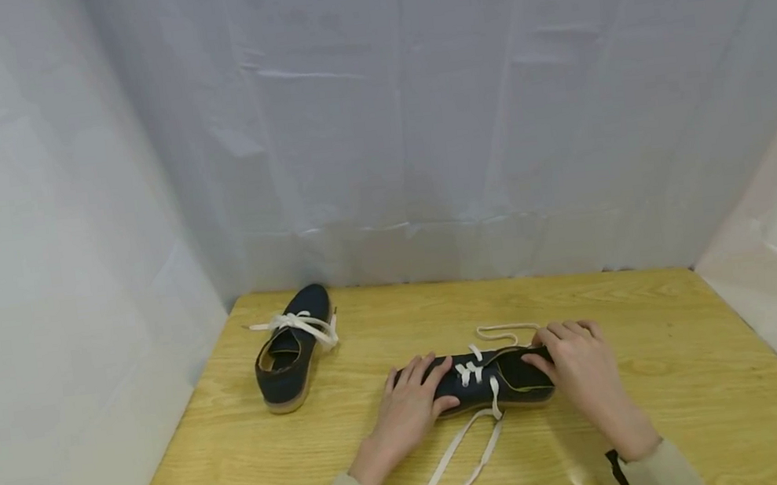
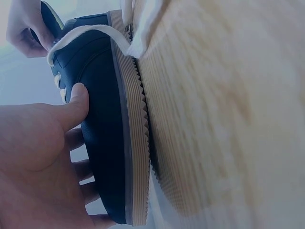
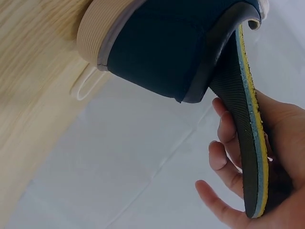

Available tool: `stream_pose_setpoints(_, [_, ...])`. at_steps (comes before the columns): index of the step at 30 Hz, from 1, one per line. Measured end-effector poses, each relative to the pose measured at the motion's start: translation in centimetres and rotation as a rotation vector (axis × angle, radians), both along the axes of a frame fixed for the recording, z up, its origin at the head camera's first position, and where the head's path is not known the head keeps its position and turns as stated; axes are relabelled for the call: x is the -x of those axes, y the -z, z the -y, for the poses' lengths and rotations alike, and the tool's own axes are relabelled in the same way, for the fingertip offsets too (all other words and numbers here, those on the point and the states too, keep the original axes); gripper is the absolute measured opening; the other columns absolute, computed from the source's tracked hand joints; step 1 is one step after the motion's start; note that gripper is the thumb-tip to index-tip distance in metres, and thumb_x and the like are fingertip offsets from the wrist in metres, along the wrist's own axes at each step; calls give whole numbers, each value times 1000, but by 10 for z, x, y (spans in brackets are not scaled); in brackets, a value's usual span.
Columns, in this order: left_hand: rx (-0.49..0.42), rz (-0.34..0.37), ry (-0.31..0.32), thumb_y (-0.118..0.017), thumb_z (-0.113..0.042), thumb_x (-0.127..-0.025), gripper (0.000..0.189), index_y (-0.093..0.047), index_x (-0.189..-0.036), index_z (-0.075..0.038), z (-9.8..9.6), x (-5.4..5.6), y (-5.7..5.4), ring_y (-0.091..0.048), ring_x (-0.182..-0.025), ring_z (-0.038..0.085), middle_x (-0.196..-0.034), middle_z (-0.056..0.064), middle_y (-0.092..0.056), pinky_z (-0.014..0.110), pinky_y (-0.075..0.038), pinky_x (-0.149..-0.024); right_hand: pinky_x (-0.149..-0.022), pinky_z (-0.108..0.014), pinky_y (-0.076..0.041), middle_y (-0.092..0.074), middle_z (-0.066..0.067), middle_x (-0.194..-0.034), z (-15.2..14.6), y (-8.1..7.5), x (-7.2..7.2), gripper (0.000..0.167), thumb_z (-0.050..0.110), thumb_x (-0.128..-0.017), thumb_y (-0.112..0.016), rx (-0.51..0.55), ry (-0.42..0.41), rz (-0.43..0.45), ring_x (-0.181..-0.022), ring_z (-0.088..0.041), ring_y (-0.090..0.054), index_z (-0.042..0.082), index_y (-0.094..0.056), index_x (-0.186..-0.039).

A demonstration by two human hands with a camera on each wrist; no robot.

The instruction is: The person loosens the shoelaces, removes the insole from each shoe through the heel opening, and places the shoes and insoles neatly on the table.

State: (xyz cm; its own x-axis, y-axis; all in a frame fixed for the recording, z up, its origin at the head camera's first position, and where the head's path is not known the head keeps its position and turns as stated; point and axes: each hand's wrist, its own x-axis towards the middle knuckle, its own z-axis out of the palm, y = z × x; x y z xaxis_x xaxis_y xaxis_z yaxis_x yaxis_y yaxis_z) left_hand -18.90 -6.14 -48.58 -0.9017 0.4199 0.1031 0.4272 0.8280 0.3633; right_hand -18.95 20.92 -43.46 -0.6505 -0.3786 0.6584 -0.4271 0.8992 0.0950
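A dark navy lace-up shoe (image 1: 479, 399) lies on the table with its toe to the left. My left hand (image 1: 408, 398) holds its toe end, the thumb on the near side and the fingers over the far side. White laces (image 1: 469, 374) cross the tongue area, and their loose ends trail onto the table. At the heel end, my right hand (image 1: 583, 368) grips an insole (image 3: 252, 129) between thumb and fingers. The insole is black with blue and yellow layers along its edge. One end sits inside the shoe opening; the other sticks up out of it.
A second navy shoe (image 1: 286, 384) with its white lace tied in a bow stands at the back left of the wooden table (image 1: 243, 479). White sheeting (image 1: 422, 152) hangs behind and along both sides. One long lace loop (image 1: 479, 466) lies between my forearms.
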Motion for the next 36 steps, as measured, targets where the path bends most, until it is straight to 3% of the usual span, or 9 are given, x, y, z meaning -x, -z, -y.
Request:
stream_pose_setpoints(7, [-5,-1,-1,-54,-48,-100,60,-45,-155,-25,-2,-1,0,-36,-147,33,-159,9,-40,63,-28,-116,-77,-51,-52,-68,-4,-75,-9,0,-3,32,29,-68,-92,23,-11,-32,-69,-27,-64,9,-70,-79])
stream_pose_setpoints(9, [-2,-2,-3,-55,-48,-100,60,-45,-154,-25,-3,-2,0,-36,-147,33,-159,9,-40,63,-29,-116,-76,-51,-52,-68,-4,-75,-11,-1,-5,36,43,-84,-79,30,-22,-48,-69,-28,-64,9,-71,-80])
stream_pose_setpoints(11, [0,-4,-6,-55,-48,-100,60,-46,-154,-25,-4,-2,0,-37,-146,33,-159,9,-40,62,-29,-116,-76,-52,-52,-68,-5,-75,-12,-1,-6,50,55,-95,-60,38,-37,-59,-69,-28,-64,8,-71,-81])
stream_pose_setpoints(14, [0,0,-4,-54,-48,-100,60,-45,-154,-26,-6,-2,0,-37,-146,33,-159,9,-40,62,-29,-116,-74,-52,-51,-68,-5,-75,-15,-2,-9,73,62,-102,-27,57,-55,-82,-69,-29,-64,7,-70,-81])
stream_pose_setpoints(27, [-4,-2,-5,-55,-48,-99,60,-45,-154,-26,-9,-1,2,-37,-146,32,-159,7,-40,62,-29,-116,-73,-53,-50,-70,-6,-75,-43,-12,-19,74,66,-101,-30,106,-33,-106,-67,-29,-63,8,-71,-80])
stream_pose_setpoints(33, [-13,-21,-17,-57,-46,-99,60,-47,-153,-24,-5,-1,0,-39,-145,34,-158,9,-42,63,-29,-115,-74,-53,-51,-69,-6,-76,-48,-16,-21,76,67,-100,-25,34,11,-33,-69,-29,-63,9,-71,-83])
stream_pose_setpoints(36, [-15,-25,-22,-57,-46,-99,59,-48,-153,-23,-3,-2,0,-39,-144,35,-158,10,-42,63,-29,-115,-76,-53,-53,-68,-7,-79,-44,-16,-20,53,57,-98,-54,-31,29,26,-70,-29,-65,8,-70,-86])
